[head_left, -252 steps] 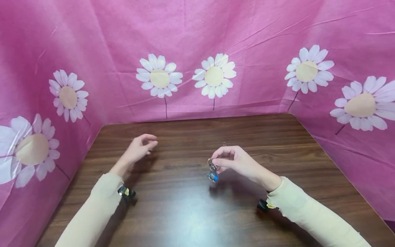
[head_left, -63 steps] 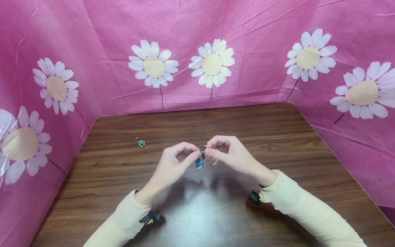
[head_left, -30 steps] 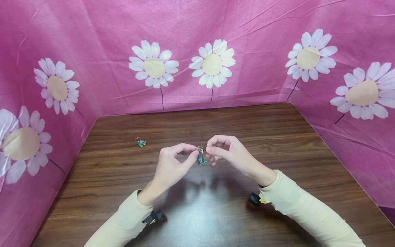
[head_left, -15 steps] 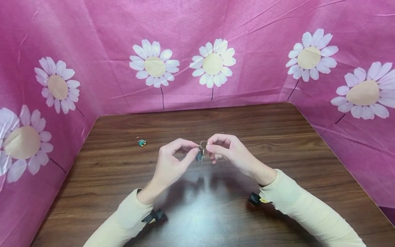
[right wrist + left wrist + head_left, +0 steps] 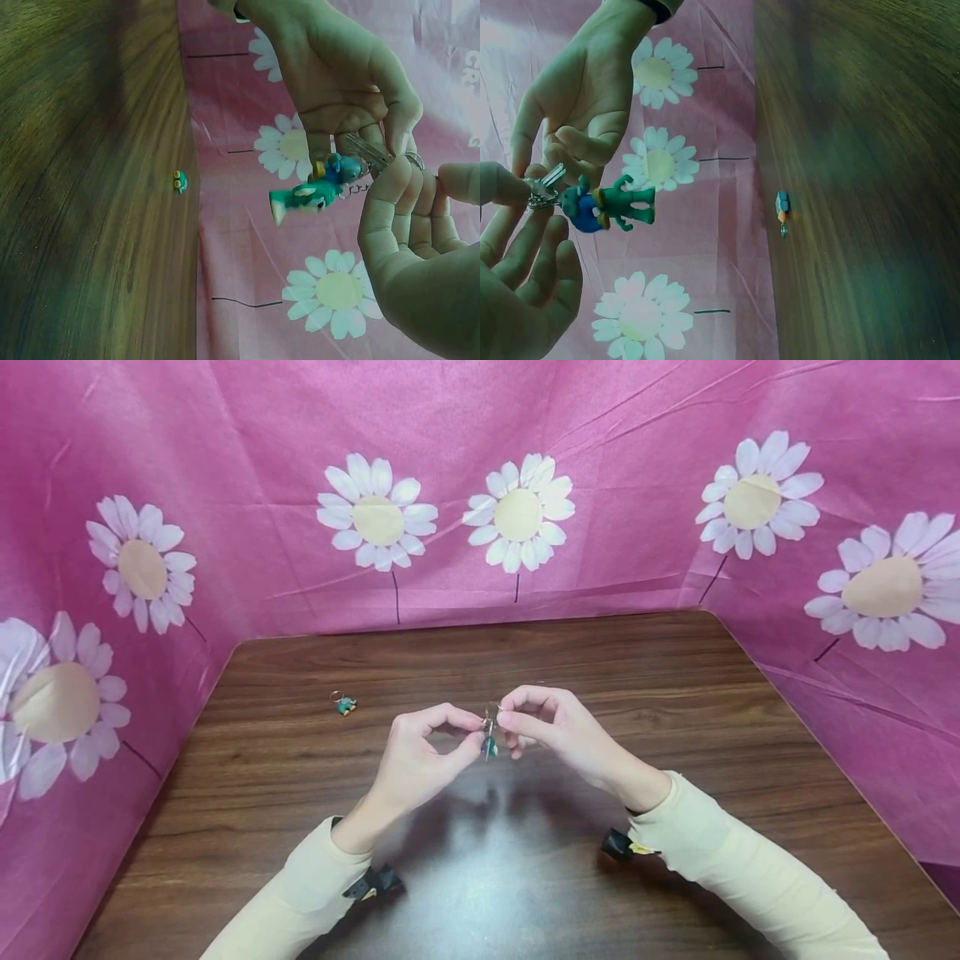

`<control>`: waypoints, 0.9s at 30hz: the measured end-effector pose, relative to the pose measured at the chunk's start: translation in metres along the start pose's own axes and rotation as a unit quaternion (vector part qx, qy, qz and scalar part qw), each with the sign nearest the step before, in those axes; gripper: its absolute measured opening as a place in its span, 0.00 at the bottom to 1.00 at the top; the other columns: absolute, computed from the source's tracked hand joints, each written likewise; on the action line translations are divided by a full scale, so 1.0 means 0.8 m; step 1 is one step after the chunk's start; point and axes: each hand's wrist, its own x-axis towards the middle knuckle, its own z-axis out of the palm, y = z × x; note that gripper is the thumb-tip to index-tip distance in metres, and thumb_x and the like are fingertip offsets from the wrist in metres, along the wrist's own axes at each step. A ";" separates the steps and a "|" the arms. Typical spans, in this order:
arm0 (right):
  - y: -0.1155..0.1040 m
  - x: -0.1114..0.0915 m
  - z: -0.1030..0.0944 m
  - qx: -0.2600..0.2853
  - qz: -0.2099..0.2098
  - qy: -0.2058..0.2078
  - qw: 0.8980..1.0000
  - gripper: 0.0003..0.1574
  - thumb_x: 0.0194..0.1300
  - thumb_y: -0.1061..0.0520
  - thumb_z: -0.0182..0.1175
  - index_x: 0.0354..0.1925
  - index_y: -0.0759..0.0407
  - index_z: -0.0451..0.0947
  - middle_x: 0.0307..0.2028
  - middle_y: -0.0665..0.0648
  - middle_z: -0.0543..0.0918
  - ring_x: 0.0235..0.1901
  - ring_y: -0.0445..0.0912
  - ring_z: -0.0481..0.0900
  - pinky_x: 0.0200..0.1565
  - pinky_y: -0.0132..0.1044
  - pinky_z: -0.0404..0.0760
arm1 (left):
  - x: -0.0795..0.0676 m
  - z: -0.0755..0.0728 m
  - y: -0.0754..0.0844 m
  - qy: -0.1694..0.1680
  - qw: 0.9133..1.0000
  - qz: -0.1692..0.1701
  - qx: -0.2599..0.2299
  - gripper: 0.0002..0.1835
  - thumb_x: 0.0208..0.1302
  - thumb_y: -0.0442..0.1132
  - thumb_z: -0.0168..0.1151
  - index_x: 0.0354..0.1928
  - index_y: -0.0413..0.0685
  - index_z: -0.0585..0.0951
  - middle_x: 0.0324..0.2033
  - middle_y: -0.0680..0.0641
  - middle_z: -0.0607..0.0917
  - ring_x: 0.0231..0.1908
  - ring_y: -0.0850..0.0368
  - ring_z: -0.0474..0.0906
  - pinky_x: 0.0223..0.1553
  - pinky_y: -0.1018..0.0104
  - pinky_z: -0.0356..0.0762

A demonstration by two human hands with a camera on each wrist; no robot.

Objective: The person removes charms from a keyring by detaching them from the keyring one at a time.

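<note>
Both hands meet above the table in the head view, holding a keychain. It has a metal split ring (image 5: 492,708), metal keys (image 5: 366,150) and a figurine (image 5: 607,204) with green limbs and a blue body, dangling on a short chain. My right hand (image 5: 558,722) pinches the ring's right side between thumb and index finger. My left hand (image 5: 427,747) pinches the metal parts just below the ring, thumb against index finger. The fingertips of both hands are almost together and partly hide the keys and ring.
A second keychain (image 5: 344,704), green and yellow with its own ring, lies on the wooden table (image 5: 300,760) to the left. A thin metal sliver (image 5: 542,683) shows behind my right hand. A pink cloth (image 5: 450,410) with white daisies surrounds the table's back and sides.
My left hand has come from the left to the middle and now grips the keychain with the right. The figurine has turned from its blue side to green, and the ring has shifted slightly.
</note>
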 end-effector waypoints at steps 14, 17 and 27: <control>-0.004 -0.001 -0.001 -0.004 -0.002 0.007 1.000 0.07 0.70 0.62 0.62 0.44 0.66 0.78 0.28 0.57 0.81 0.28 0.44 0.79 0.35 0.39 0.85 | 0.004 -0.007 0.008 -0.027 0.988 -0.060 -0.140 0.04 0.62 0.24 0.67 0.38 0.36 0.83 0.32 0.42 0.86 0.32 0.55 0.82 0.36 0.67 0.83; -0.005 -0.001 0.000 -0.008 -0.004 0.001 1.000 0.05 0.71 0.61 0.62 0.43 0.62 0.79 0.32 0.57 0.82 0.30 0.45 0.81 0.37 0.39 0.86 | 0.005 -0.008 0.008 -0.021 0.987 -0.062 -0.148 0.05 0.62 0.23 0.66 0.38 0.35 0.82 0.32 0.43 0.86 0.33 0.56 0.83 0.37 0.67 0.83; -0.002 0.001 -0.003 0.016 -0.011 -0.031 0.999 0.06 0.76 0.60 0.55 0.44 0.64 0.73 0.46 0.60 0.82 0.40 0.48 0.84 0.44 0.42 0.86 | 0.004 -0.011 0.010 -0.043 0.984 -0.056 -0.166 0.07 0.62 0.25 0.69 0.40 0.36 0.83 0.33 0.37 0.86 0.35 0.52 0.83 0.41 0.65 0.84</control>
